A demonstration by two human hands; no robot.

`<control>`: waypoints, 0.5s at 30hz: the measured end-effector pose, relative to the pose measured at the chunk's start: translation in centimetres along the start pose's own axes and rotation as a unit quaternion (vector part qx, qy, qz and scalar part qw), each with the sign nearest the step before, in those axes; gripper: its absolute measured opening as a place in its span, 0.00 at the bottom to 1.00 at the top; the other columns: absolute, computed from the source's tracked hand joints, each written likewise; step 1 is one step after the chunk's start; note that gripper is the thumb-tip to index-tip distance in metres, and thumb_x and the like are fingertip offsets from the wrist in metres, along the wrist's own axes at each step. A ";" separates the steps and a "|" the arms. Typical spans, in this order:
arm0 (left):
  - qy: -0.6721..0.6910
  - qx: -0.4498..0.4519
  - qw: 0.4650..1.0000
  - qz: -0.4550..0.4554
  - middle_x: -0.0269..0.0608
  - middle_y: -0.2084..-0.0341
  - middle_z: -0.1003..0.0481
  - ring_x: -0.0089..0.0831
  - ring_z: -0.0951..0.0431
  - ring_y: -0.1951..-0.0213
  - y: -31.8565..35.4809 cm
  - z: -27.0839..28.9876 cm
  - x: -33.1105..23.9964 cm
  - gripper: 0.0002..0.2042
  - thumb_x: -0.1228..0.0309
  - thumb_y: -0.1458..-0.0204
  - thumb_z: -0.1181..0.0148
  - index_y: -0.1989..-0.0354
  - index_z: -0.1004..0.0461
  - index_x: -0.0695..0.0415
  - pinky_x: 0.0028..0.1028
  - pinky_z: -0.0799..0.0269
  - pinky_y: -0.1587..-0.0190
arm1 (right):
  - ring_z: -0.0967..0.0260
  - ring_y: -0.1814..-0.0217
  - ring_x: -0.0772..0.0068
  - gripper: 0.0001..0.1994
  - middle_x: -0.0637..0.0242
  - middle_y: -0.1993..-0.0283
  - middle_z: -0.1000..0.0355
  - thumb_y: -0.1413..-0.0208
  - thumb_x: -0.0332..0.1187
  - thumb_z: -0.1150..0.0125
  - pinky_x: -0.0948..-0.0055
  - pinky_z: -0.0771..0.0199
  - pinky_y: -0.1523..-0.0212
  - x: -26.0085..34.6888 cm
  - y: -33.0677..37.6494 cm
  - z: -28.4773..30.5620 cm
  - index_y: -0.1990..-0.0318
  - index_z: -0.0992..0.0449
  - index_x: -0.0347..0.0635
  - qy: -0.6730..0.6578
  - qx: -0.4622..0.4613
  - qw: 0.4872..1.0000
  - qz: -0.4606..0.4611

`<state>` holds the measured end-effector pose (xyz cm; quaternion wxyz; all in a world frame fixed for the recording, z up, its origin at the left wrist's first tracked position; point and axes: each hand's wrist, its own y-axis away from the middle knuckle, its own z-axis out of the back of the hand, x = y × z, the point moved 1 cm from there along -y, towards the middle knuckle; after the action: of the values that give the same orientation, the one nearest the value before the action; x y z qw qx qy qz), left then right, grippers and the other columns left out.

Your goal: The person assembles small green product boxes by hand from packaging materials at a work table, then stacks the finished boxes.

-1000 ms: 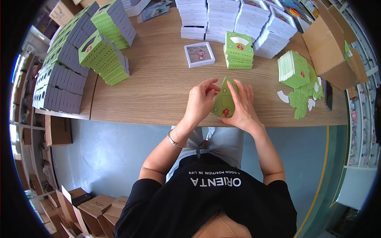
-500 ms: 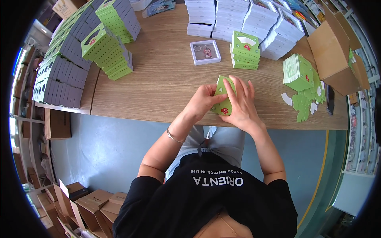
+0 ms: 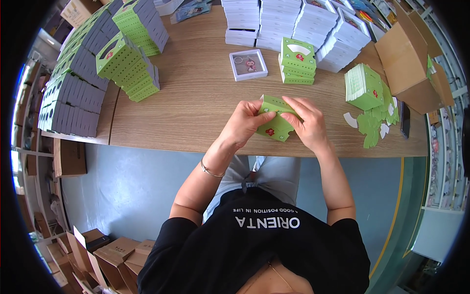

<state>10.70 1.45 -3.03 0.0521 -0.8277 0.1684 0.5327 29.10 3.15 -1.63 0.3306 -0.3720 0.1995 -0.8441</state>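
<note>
A green printed cardboard sleeve [image 3: 275, 128] with a red flower is held between both hands, just above the table's front edge. My left hand [image 3: 246, 122] grips its left side, thumb lying across the face. My right hand [image 3: 309, 122] pinches its upper right edge, thumb and fingers on the card. A band along the sleeve's top is bent at a fold. Beyond the hands lies a clear-windowed white box [image 3: 248, 65] with a figure keychain inside. To its right stands a short stack of green sleeved boxes [image 3: 297, 61].
Tall white box stacks [image 3: 278, 24] line the back. Green-sleeved boxes [image 3: 73, 93] fill the left side, with another stack [image 3: 128, 68] beside them. On the right are flat green sleeves [image 3: 363, 87], card scraps [image 3: 372, 128], a phone [image 3: 405, 120] and an open carton [image 3: 404, 56].
My right hand has shifted from lying over the sleeve with fingers spread to pinching its upper right edge. The sleeve's top band now shows bent, and its face is more exposed.
</note>
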 end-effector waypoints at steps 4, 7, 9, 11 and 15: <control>-0.120 -0.060 0.991 -0.026 0.38 0.70 0.22 0.24 0.23 0.67 -1.4 0.6 0.5 0.07 0.75 0.49 0.38 0.63 0.24 0.64 0.27 0.27 0.63 | 0.27 0.67 0.56 0.14 0.56 0.65 0.25 0.48 0.35 0.37 0.66 0.27 0.67 -0.3 -0.6 -0.5 0.58 0.24 0.34 -0.018 0.017 0.998 -0.053; -0.450 -0.265 0.834 -0.176 0.48 0.66 0.27 0.34 0.24 0.64 -2.1 -0.5 1.0 0.14 0.75 0.54 0.35 0.59 0.28 0.65 0.31 0.27 0.62 | 0.28 0.68 0.52 0.11 0.53 0.67 0.26 0.46 0.34 0.39 0.65 0.29 0.69 -2.3 -0.3 -2.2 0.63 0.23 0.33 -0.056 0.075 0.978 -0.187; -0.565 -0.263 0.736 -0.264 0.53 0.54 0.33 0.44 0.32 0.48 -1.5 -1.5 2.1 0.26 0.75 0.57 0.36 0.48 0.37 0.64 0.38 0.33 0.48 | 0.28 0.67 0.48 0.12 0.48 0.68 0.28 0.46 0.35 0.40 0.62 0.30 0.67 -4.8 0.2 -3.1 0.67 0.23 0.32 -0.075 0.102 0.965 -0.229; -0.702 -0.110 0.660 -0.243 0.53 0.46 0.35 0.46 0.38 0.40 -0.8 -2.1 2.7 0.30 0.64 0.52 0.38 0.42 0.40 0.63 0.43 0.43 0.39 | 0.29 0.66 0.46 0.11 0.45 0.70 0.30 0.45 0.33 0.44 0.58 0.32 0.66 -5.8 0.2 -3.6 0.71 0.25 0.31 -0.068 0.124 0.968 -0.206; -0.739 -0.041 0.654 -0.156 0.56 0.36 0.45 0.45 0.49 0.33 -1.5 -2.7 4.3 0.39 0.46 0.47 0.51 0.35 0.48 0.63 0.45 0.54 0.34 | 0.27 0.72 0.58 0.06 0.48 0.71 0.27 0.46 0.28 0.46 0.62 0.31 0.71 -7.5 0.2 -3.4 0.68 0.26 0.33 -0.109 0.152 0.950 -0.252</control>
<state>15.14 1.19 -5.85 0.2078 -0.1765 -0.0796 0.9588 30.38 8.63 -7.61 0.1794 -0.4453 -0.0682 -0.8746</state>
